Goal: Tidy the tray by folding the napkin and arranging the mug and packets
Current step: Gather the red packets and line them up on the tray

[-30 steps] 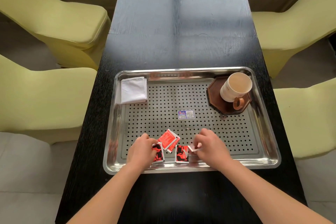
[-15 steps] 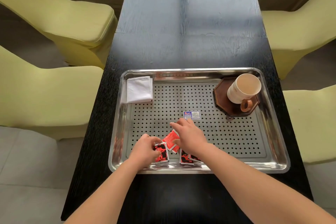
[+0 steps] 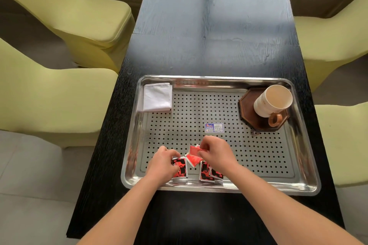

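Left hand: the left hand (image 3: 163, 163) is resting over the tray's near rim with its fingers curling down onto the left red-and-black packet (image 3: 180, 168). The fingertips are hiding under the knuckles.
Right hand: the right hand (image 3: 217, 155) is pinching the lifted red packet (image 3: 196, 150) between thumb and forefinger, and the other fingers are curling in.
Packets: all are lying close together at the near middle of the tray. The left red-and-black packet is pointing its long axis near to far. Two red-and-black packets (image 3: 206, 171) are lying just right of it, overlapping and partly under the right wrist, also running roughly near to far. A plain red packet (image 3: 194, 160) is lying diagonally between the hands. The print is too small to read.
Tray: the shiny rectangular steel tray (image 3: 219, 189) with a perforated floor is sitting long side across the table.
Sticker: a small blue-and-white label (image 3: 214, 127) is sticking to the tray's centre, illegible.
Napkin: the white folded cloth napkin (image 3: 158, 96) is lying in the far left corner, overlapping the rim.
Mug: the cream ceramic mug (image 3: 272, 99) is standing in the far right corner on a dark brown octagonal coaster (image 3: 247, 114), its brown handle pointing toward the near edge.
Table: the long black wood-grain table (image 3: 215, 36) is stretching away.
Chairs: yellow-green padded chairs (image 3: 59, 89) are flanking both sides, cut off by the frame.
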